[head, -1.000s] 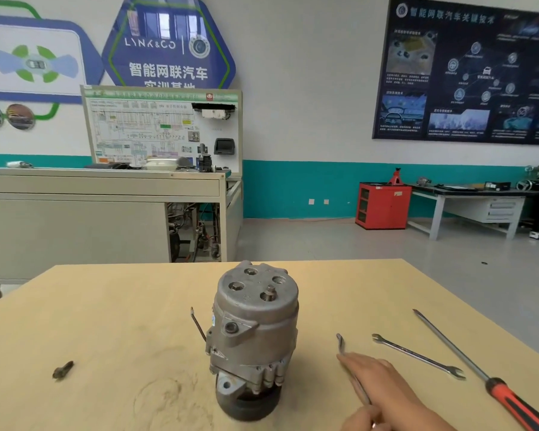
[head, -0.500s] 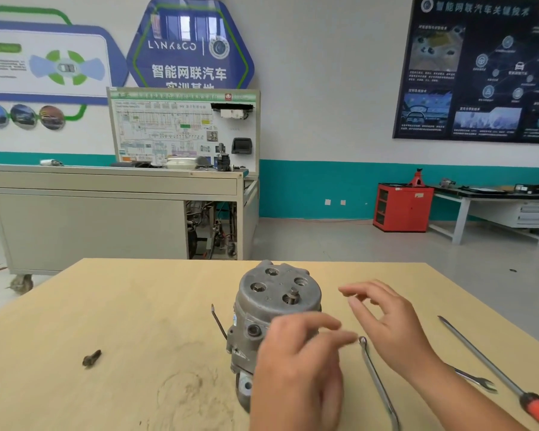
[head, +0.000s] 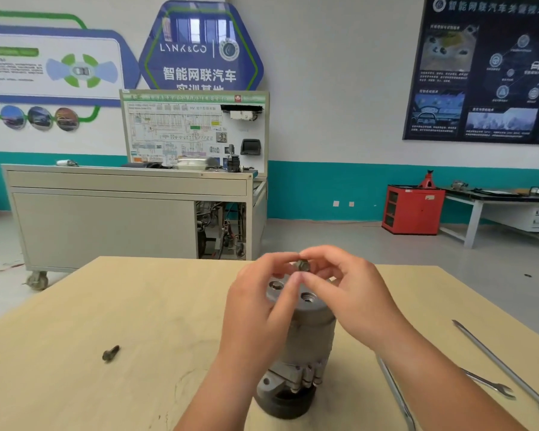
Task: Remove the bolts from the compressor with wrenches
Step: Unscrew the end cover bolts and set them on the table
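Two hands [head: 255,306] [head: 355,301] pinch a dull hex-headed metal bolt [head: 302,265].

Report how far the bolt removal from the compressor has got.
Done: one loose bolt lies on the table, left of the compressor. In hand: left hand and right hand pinch a second bolt at its top; whether it is free is unclear. Left: getting it out; the wrenches lie untouched at right.

Bolt [head: 302,265] half hidden btwn fingers [head: 324,255]; screwdriver [head: 498,363] cropped.
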### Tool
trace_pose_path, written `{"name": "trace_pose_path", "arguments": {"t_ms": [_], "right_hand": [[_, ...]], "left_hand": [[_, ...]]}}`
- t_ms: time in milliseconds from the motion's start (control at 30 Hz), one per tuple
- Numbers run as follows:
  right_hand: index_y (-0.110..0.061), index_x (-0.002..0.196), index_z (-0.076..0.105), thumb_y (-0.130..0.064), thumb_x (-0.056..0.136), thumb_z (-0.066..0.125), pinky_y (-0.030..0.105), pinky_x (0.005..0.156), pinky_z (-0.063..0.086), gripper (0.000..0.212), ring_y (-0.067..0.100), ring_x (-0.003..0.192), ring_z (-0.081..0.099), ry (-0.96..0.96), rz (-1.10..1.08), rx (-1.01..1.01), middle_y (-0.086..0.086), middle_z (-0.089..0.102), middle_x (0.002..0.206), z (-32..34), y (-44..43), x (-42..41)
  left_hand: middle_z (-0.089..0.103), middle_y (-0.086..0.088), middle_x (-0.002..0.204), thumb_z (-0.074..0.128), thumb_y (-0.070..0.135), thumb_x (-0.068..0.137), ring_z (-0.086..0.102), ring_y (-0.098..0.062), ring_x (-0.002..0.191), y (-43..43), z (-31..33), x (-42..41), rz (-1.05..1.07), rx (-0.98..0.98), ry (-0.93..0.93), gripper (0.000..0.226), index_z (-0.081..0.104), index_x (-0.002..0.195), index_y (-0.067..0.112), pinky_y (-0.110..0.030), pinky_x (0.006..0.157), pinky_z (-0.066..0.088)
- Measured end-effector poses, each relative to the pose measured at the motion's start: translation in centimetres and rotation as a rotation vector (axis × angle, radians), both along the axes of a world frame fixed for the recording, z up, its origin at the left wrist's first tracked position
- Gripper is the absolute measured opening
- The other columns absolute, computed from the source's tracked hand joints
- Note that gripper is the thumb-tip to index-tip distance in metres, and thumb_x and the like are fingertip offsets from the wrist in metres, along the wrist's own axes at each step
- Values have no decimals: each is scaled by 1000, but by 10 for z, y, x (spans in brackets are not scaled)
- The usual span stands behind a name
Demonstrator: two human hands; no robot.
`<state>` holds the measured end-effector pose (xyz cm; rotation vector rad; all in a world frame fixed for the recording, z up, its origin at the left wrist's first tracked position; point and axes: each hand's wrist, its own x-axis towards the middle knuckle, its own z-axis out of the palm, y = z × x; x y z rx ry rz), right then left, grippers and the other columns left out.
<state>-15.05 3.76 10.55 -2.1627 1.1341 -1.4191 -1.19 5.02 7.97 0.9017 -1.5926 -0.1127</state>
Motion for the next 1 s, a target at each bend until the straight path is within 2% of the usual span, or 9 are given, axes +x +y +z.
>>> {"name": "trace_pose_path", "arguments": {"t_ms": [200,267,400,500,600,733,800,867,1000], "right_hand": [[-35,97,69,-23,79,64,5,66,47,22,-12,77,59,-5,217,91,-20,65,78,-23,15,103],[-22,97,69,-16,84,61,5,66,46,17,-8,74,58,46,216,152,-17,65,78,-44,0,146],[-12,96,64,-10,86,53,27,74,50,15,20,87,62,218,184,346,6,68,97,-98,-34,221],[-11,94,67,-6,84,53,26,77,50,18,21,90,64,225,189,477,7,70,99,-133,-55,254],[-10,93,69,-2,83,50,19,73,46,23,19,91,65,273,143,504,6,70,100,-151,-75,270],[-13,92,70,-5,85,50,18,67,41,23,18,90,63,316,38,498,3,69,101,-162,-98,280],[-13,94,70,-6,86,50,18,69,41,22,18,92,63,333,28,495,4,68,102,-167,-104,287],[-12,95,69,-7,86,51,20,72,43,21,19,93,63,355,39,500,5,68,103,-170,-107,296],[-11,96,69,-8,86,51,22,75,43,21,21,95,62,351,44,510,7,68,105,-174,-110,307]], "left_hand": [[67,24,94,59,17,92,63,2,87,17,-51,72,205,-63,383,21,61,95,38,-6,75,44],[69,22,91,58,2,92,62,5,85,15,-72,109,324,61,384,34,62,91,36,-3,72,42],[69,12,93,58,-5,89,62,-2,87,11,-101,167,440,369,258,43,63,86,38,-13,73,45],[66,4,117,52,-9,87,60,-2,89,4,-122,196,458,600,177,44,66,108,27,-13,76,43],[51,3,138,46,-8,87,56,-6,107,-5,-138,213,404,775,143,55,47,137,14,-13,79,39],[48,-5,142,46,-6,89,53,-17,122,-12,-149,233,443,858,250,54,40,141,5,-21,90,41],[56,-2,130,48,-6,87,59,-14,111,-14,-152,237,445,877,276,49,46,136,3,-17,86,42],[61,15,96,49,-8,85,60,-4,85,-16,-152,237,426,861,270,36,58,112,13,-7,70,42],[50,20,61,48,-11,79,53,-5,69,-25,-151,236,393,854,226,46,48,72,34,-8,60,40]]}}
